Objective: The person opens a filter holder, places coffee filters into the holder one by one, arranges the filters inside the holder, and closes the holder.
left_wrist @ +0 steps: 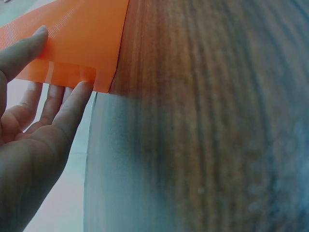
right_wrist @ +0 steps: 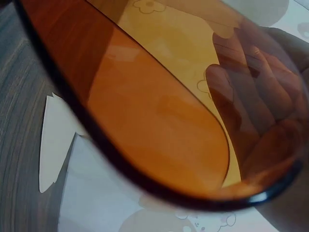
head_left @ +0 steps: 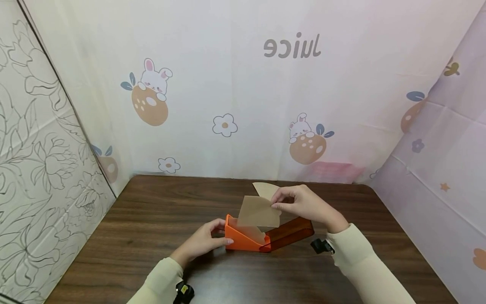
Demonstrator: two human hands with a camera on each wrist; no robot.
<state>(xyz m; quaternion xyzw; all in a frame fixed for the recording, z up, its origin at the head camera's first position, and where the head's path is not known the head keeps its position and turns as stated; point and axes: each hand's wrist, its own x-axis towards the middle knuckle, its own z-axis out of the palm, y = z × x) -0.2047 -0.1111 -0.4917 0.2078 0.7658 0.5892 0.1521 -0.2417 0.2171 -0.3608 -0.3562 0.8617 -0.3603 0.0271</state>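
Papers (head_left: 258,212) pinched by right hand (head_left: 301,203)
Beside it, box (head_left: 242,240) gripped by left hand (head_left: 204,240); loading or unloading seems underway, steady hold likely required next.

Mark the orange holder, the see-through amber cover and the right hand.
Orange holder (head_left: 243,242), head view: near side wall.
Amber cover (head_left: 290,233), head view: middle of its see-through panel.
Right hand (head_left: 305,204), head view: back of the hand.

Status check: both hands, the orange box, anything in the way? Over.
Left hand grips orange box. Right hand pinches tan paper sheets above it. Translucent lid open to the right, not covering the box.
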